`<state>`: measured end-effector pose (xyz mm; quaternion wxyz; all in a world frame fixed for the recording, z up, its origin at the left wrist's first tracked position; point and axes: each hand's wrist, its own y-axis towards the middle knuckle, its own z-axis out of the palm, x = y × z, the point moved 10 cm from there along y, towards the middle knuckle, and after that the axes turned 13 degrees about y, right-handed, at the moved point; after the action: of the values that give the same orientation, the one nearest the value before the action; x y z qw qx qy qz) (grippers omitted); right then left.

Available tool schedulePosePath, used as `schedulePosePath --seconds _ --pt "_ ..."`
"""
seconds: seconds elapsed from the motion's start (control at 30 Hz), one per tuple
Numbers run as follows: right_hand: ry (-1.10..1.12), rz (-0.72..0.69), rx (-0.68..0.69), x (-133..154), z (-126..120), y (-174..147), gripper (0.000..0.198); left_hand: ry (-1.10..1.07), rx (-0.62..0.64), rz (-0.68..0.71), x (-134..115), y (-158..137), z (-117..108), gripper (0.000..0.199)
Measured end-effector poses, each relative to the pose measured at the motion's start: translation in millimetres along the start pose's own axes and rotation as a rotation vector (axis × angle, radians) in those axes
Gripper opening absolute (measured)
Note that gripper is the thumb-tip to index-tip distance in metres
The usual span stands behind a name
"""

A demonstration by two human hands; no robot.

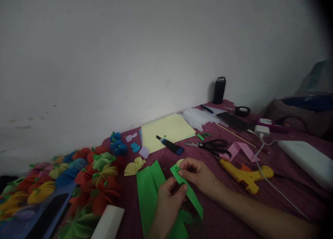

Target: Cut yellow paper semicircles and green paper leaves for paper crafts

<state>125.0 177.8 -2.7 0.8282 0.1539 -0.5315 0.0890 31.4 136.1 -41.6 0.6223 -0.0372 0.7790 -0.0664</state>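
Both hands are closed on a narrow green paper strip, held at a slant over the table. My left hand pinches its left edge between thumb and fingers. At the strip's upper end, my right hand has thumb and fingertips pressed together on the paper. A bit of pale yellow paper shows just behind those right fingertips. Larger green paper sheets lie beneath and left of my left hand. Beyond the hands rest a box cutter and black-handled scissors.
Many coloured paper flowers crowd the left side. Pale yellow sheets and white strips lie near the wall. To the right are a yellow glue gun, folded pink paper, a phone, a white cable and a black can.
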Motion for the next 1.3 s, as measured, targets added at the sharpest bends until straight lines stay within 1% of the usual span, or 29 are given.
schedulePosePath --seconds 0.13,0.2,0.27,0.33,0.37,0.4,0.43,0.47,0.53,0.57,0.6,0.63,0.7,0.8,0.97,1.2,1.3 --pt "-0.009 0.033 -0.066 1 -9 0 0.024 0.001 0.097 -0.073 5 -7 17 0.027" --pt "0.013 0.033 -0.110 5 -16 1 0.024 -0.041 0.176 -0.091 4 -15 29 0.027" --pt "0.050 0.030 -0.160 11 -25 3 0.024 -0.085 0.326 -0.137 4 -27 46 0.028" --pt "0.114 0.061 -0.209 12 -31 3 0.025 -0.082 0.529 -0.188 4 -44 63 0.028" --pt "0.146 0.085 -0.225 12 -33 3 0.026 -0.061 0.606 -0.186 3 -50 68 0.028" --pt "0.168 0.107 -0.231 10 -33 3 0.026 -0.058 0.647 -0.176 0 -53 69 0.029" --pt "0.177 0.123 -0.227 8 -32 3 0.027 -0.084 0.648 -0.170 -2 -52 67 0.033" --pt "0.171 0.131 -0.212 6 -30 3 0.026 -0.118 0.581 -0.156 -4 -46 59 0.038" --pt "0.134 0.136 -0.162 1 -22 3 0.025 -0.200 0.362 -0.115 -7 -28 35 0.042" --pt "0.114 0.137 -0.136 -3 -19 2 0.025 -0.219 0.261 -0.090 -9 -20 23 0.038" --pt "0.099 0.142 -0.113 -7 -15 2 0.025 -0.213 0.188 -0.063 -10 -14 14 0.032" --pt "0.089 0.149 -0.092 -12 -12 1 0.024 -0.190 0.135 -0.037 -12 -9 7 0.028" --pt "0.075 0.164 -0.057 -19 -7 0 0.025 -0.147 0.073 -0.007 -13 -2 0 0.021" --pt "0.067 0.179 -0.036 -25 -4 -1 0.025 -0.127 0.034 -0.026 -7 2 -4 0.020" --pt "0.065 0.174 -0.057 -24 -6 -1 0.025 -0.126 0.023 -0.064 2 3 -3 0.023" --pt "0.098 0.134 -0.039 -24 -5 -1 0.019 -0.089 0.022 -0.025 0 3 -3 0.023" --pt "0.134 0.135 -0.061 -25 -6 -2 0.020 -0.058 0.033 -0.004 0 2 -2 0.023"
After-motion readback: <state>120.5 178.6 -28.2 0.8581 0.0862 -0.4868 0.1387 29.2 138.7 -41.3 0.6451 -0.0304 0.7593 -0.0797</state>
